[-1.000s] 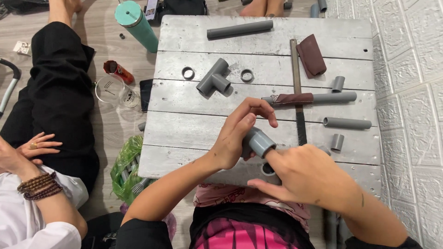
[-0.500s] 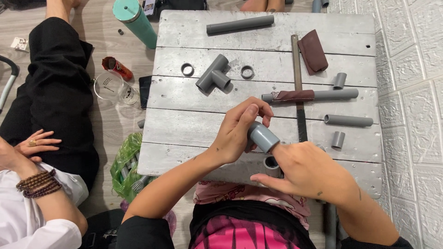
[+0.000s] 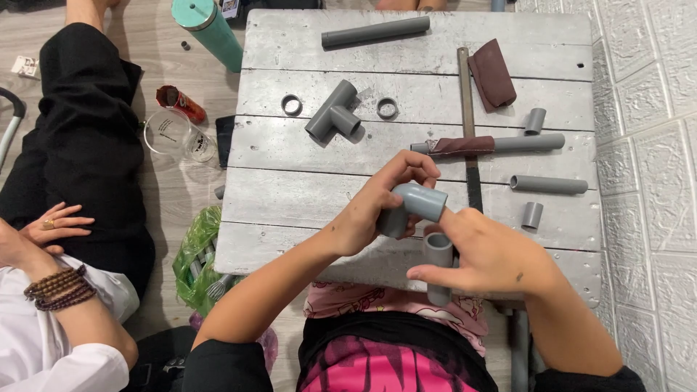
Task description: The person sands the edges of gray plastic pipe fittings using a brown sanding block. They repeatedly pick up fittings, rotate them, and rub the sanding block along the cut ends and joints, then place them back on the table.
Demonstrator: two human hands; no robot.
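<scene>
My left hand [image 3: 374, 210] grips a grey plastic elbow fitting [image 3: 415, 203] just above the near part of the grey plank table [image 3: 290, 196]. My right hand [image 3: 501, 258] holds a short grey pipe piece [image 3: 438, 255] upright between thumb and fingers, directly below the elbow. The right index finger lies against the elbow's right end. Elbow and short pipe are close together but apart.
On the table lie a grey tee fitting [image 3: 332, 112], two rings [image 3: 291, 104] [image 3: 387, 108], a long pipe [image 3: 375, 31], brown sandpaper [image 3: 492, 72], a sandpaper-wrapped pipe [image 3: 486, 144], a thin blade [image 3: 468, 109] and short pipes [image 3: 548, 184]. Another person's hand [image 3: 54, 225], a teal bottle [image 3: 208, 29] and a clear cup [image 3: 168, 131] are left.
My left hand has lifted and turned the elbow a little. My right hand has slid in under it, with the short pipe standing more upright.
</scene>
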